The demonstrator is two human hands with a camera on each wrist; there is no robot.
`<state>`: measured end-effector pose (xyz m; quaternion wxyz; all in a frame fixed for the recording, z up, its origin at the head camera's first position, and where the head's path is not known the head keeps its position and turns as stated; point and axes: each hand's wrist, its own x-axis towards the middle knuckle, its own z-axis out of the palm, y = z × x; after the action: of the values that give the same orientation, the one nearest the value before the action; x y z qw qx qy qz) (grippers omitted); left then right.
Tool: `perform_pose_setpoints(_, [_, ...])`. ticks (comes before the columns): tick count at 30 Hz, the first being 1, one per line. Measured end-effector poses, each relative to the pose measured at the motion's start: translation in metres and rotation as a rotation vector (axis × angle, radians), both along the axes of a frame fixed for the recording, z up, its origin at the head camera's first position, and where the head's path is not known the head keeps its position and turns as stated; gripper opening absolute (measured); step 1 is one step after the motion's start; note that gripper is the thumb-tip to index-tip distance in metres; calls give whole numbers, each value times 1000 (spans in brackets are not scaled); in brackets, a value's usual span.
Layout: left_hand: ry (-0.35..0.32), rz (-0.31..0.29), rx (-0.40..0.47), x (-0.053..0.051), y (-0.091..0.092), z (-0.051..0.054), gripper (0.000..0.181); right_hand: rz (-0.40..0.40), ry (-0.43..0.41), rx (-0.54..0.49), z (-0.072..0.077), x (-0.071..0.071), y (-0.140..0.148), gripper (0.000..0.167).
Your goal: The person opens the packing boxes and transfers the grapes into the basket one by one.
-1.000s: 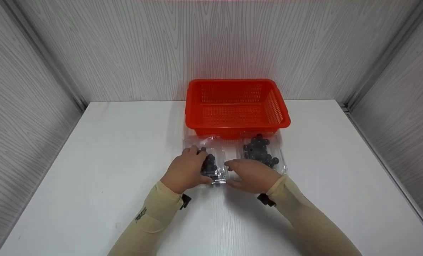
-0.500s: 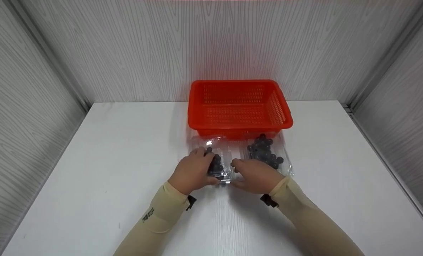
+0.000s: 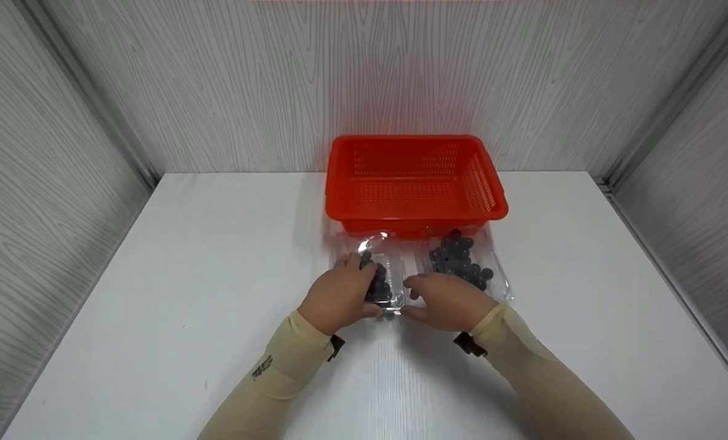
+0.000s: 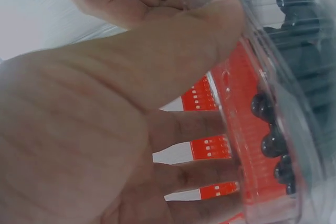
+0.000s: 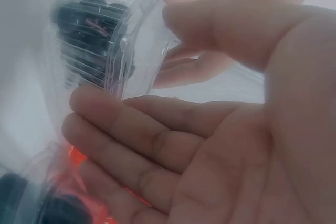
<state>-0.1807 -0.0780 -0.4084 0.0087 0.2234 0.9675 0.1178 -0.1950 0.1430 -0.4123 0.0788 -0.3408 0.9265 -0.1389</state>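
A clear plastic clamshell box (image 3: 394,260) holding dark grapes (image 3: 381,288) lies in front of the red basket, between the hands. My left hand (image 3: 341,295) grips it from the left, thumb (image 4: 223,17) at the near edge and fingers (image 4: 194,174) along the side. At its right edge is my right hand (image 3: 446,300), its fingers (image 5: 97,108) fairly straight beside the plastic and its thumb near the front corner. To the right lies a second clear box (image 3: 503,284) with more grapes (image 3: 461,260), partly hidden by the right hand.
A red plastic basket (image 3: 415,217) with slotted walls stands behind both boxes, near the back wall (image 3: 247,85). The white tabletop (image 3: 217,244) runs out to grey panels (image 3: 694,122) at the sides. Each wrist carries a small black camera (image 3: 469,344).
The whole head view has drifted, so the hands, boxes and basket appear farther right. Both hands stay at the left box, with only slight shifts of the fingers.
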Motion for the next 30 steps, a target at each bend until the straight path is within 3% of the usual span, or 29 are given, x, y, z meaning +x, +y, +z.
perform_pose_setpoints(15, [21,-57,-8,-9,26,-2,70,-77,66,25,0,-4,20,26])
perform_pose_setpoints(25, [1,-28,-18,-11,32,0,71,-79,124,17,-2,-5,19,30])
perform_pose_setpoints(30, [-22,-4,-27,-10,32,0,73,-98,86,42,-3,-5,18,39])
